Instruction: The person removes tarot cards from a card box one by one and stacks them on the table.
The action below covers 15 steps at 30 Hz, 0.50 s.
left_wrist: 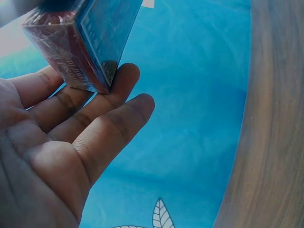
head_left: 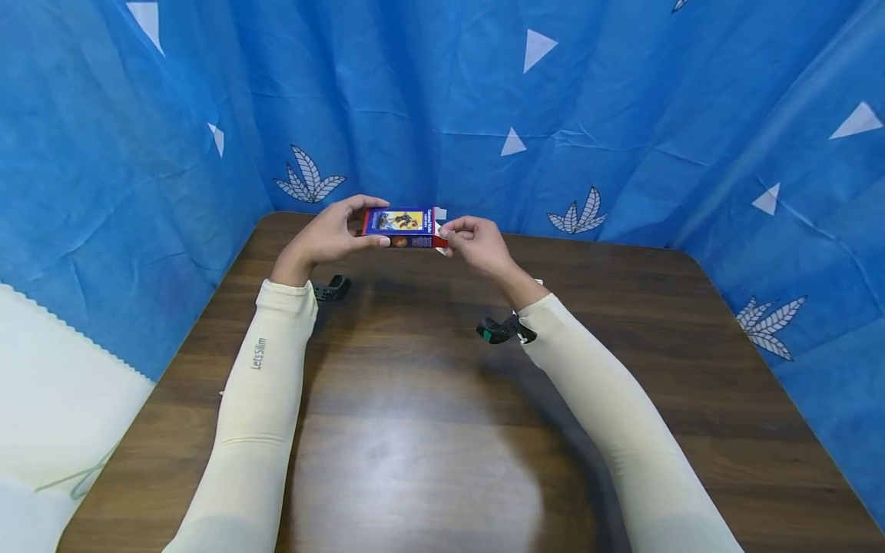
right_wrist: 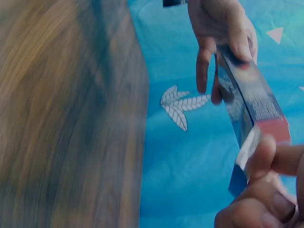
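A small blue and red printed cardboard box (head_left: 402, 222) is held up over the far part of the table. My left hand (head_left: 325, 236) grips its left end, thumb on the near side and fingers on the far side. In the left wrist view, the box's closed red end (left_wrist: 66, 57) looks shiny and points back toward the palm. At the opposite end, my right hand (head_left: 482, 246) pinches with thumb and fingers at an opened flap (right_wrist: 248, 148). A white tab (head_left: 440, 213) sticks out there. What lies inside the box is hidden.
A brown wooden table (head_left: 415, 415) spreads under both arms. Blue curtain (head_left: 429, 92) with white triangles and leaf prints hangs close behind the far edge. Black straps (head_left: 334, 288) sit at both wrists. White cloth (head_left: 55, 399) lies off the table's left side.
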Each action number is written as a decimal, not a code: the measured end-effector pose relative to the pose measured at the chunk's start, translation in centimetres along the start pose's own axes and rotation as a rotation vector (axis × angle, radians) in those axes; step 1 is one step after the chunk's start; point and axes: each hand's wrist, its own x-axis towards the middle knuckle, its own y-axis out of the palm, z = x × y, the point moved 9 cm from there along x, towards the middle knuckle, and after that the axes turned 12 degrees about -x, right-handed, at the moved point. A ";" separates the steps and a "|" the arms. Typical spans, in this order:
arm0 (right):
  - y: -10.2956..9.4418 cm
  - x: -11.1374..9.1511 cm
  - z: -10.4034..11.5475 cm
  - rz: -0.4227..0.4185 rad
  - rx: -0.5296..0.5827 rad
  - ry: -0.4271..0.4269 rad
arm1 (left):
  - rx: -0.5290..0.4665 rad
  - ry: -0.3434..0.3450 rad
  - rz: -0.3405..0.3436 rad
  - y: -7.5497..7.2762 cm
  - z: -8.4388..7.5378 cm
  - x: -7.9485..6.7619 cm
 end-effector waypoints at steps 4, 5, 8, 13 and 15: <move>1.3 0.3 -0.9 0.084 0.003 0.163 | -0.009 0.004 0.000 0.0 0.0 0.0; 1.5 0.4 -1.2 0.110 0.014 0.193 | -0.010 0.002 0.000 0.0 0.1 0.0; 1.9 0.4 -1.7 0.189 0.060 0.224 | -0.010 0.004 -0.001 -0.1 0.0 -0.1; 2.7 0.3 -1.4 0.316 0.171 0.220 | -0.019 0.030 0.009 0.0 -0.4 -0.2; 2.9 0.2 -1.2 0.339 0.190 0.219 | -0.022 0.036 0.009 -0.1 -0.5 -0.3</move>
